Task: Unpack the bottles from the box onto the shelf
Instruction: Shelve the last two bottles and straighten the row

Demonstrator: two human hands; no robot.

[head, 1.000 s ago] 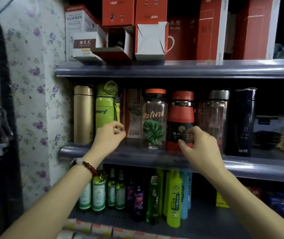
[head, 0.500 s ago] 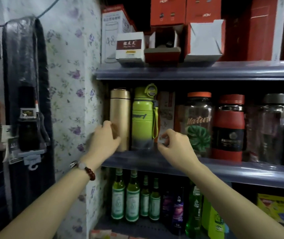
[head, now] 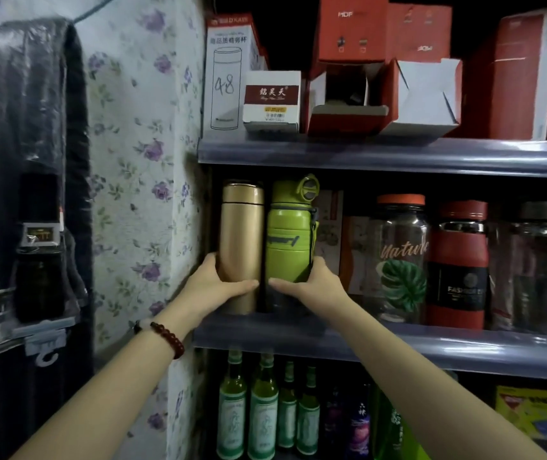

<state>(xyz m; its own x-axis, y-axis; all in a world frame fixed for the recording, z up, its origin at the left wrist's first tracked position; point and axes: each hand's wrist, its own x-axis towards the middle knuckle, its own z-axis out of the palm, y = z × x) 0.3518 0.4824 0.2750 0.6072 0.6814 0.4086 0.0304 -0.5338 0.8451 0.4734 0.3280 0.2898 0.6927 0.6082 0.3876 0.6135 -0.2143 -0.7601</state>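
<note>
My left hand [head: 214,287] curls round the base of the gold flask [head: 241,244]; my right hand [head: 311,287] wraps the foot of the green bottle [head: 288,240] just beside it, thumbs nearly meeting. Both stand upright on the shelf [head: 398,343]. I judge I am squaring them up; next I should nudge them flush and let go. Beyond my right, the clear leaf bottle [head: 401,257].

Two flasks stand upright side by side at the left end of the middle shelf [head: 398,343], the slim flask [head: 241,227] left of the looped-lid flask [head: 288,240], touching. Jars [head: 401,257] stand further right. Boxes [head: 348,91] sit on the shelf above; small bottles [head: 262,413] stand below.
</note>
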